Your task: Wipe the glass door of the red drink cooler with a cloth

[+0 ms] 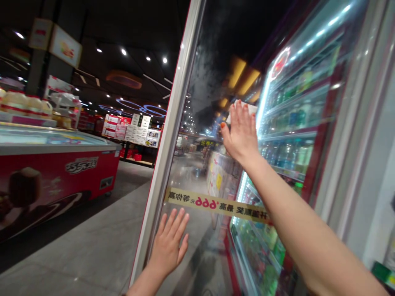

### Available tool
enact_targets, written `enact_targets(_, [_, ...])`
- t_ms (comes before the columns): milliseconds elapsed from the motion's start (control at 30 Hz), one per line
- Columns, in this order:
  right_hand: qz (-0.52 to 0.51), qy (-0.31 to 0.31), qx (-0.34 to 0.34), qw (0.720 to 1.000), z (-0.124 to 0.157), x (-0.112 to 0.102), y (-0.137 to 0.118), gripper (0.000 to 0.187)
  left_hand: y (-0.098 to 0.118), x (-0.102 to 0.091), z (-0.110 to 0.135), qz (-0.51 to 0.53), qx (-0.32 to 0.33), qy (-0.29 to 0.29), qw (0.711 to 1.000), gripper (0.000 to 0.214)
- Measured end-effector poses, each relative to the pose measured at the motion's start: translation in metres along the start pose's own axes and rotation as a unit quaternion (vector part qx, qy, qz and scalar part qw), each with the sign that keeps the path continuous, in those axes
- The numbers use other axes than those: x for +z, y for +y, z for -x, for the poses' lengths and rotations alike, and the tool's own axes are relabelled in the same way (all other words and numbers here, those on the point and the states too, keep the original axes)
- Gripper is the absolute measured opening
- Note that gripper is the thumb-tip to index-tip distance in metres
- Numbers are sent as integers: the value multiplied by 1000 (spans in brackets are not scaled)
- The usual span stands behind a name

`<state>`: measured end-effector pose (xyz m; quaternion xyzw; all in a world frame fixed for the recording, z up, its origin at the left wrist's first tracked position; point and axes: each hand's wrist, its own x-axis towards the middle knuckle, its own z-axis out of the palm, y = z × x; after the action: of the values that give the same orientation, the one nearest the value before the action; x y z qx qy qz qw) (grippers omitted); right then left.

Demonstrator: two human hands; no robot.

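Observation:
The glass door of a drinks fridge stands swung out in front of me, tilted in the view. High on the pane, my right hand presses a white wiping cloth flat to the glass. Most of the cloth is hidden under the palm and fingers. Lower down, near the door's metal frame, my left hand rests on the glass with fingers spread, holding nothing. A yellow sticker strip with reversed lettering crosses the pane between the two hands.
Left of the door stands a red ice cream chest freezer, with jugs behind it. Stacked boxes sit on a shelf farther back. Lit shelves of bottles appear through or in the glass. Grey floor runs between freezer and door.

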<state>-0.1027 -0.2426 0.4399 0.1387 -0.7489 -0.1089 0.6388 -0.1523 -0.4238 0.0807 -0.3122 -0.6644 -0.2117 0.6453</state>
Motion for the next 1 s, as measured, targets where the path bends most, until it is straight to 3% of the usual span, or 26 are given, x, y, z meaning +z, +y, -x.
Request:
enact_targets(67, [0,-25,-60,998,19,4,-20,75,1,1,2,13,-6,4,1000,72])
enact_targets(133, [-25,-88,-211,973,65,13,-42,78,1,2,4,32,-12,10,999,71])
enact_targets(200, [-34,-112,-266,957,122,17,-42,83,0,3,4,51,-19,12,998,72])
enact_targets(233, [-22,-113,-234,965,149,15,-30,85,0,4,4,60,-20,11,998,72])
enact_targets(267, [0,-101,-160,982,173,9,-11,85,0,4,4,66,-21,9,998,72])
enact_targets(333, [61,-47,49,996,214,-10,39,84,0,4,4,73,-20,5,997,72])
enact_targets(400, [107,15,207,972,249,-28,80,80,2,3,4,69,-23,6,997,74])
enact_targets(433, [121,36,246,961,268,-34,88,78,3,3,5,65,-27,7,997,75])
enact_targets(500, [136,46,265,953,310,-36,71,78,6,2,6,60,-36,7,997,76])
enact_targets(567, [138,35,245,959,355,-29,22,83,8,2,9,63,-49,1,997,76])
enact_targets(667, [106,5,141,984,405,-17,-47,95,9,3,12,68,-65,-7,996,77])
enact_targets(733, [90,-5,106,990,413,-17,-51,96,10,3,13,65,-67,-5,996,78])
enact_targets(800, [95,1,139,986,395,-19,-19,93,9,3,12,56,-59,2,997,79])
enact_targets(900, [115,43,260,958,331,-21,37,84,8,3,10,27,-27,16,999,80])
enact_targets(933, [116,52,289,949,307,-20,45,82,8,4,9,18,-16,21,999,80])
enact_targets(1000, [104,32,289,951,266,-15,32,84,8,4,9,15,-10,26,999,80])
